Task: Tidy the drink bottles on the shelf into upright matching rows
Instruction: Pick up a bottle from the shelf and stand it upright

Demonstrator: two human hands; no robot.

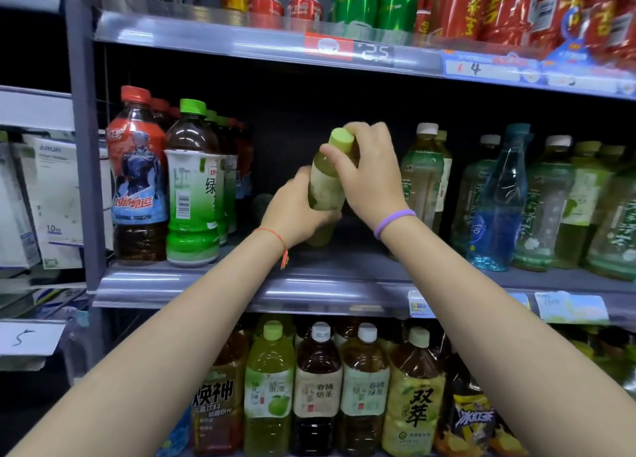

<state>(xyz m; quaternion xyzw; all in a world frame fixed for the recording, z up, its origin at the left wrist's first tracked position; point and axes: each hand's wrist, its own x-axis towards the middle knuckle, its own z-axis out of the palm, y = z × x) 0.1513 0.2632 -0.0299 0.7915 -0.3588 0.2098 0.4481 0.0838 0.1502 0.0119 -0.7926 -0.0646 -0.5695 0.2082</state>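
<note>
Both hands hold a pale green tea bottle in the open gap at the middle of a shop's middle shelf, the bottle tilted slightly with its light green cap leaning to the right. The left hand wraps its grip around the bottle's lower body from the left, a thin red string bracelet at the wrist. The right hand closes its grip on the neck and cap from the right, thumb across the front just below the cap, a purple band around the wrist. Whether the bottle's base touches the shelf cannot be told; it is hidden behind the left hand.

To the left of the gap stand an upright red-capped dark tea bottle and a green-capped green tea bottle, each heading a row. To the right stand white-capped green tea bottles and a clear blue bottle, upright and near one another. The top shelf carries red cans and green cans; the bottom shelf holds larger tea bottles.
</note>
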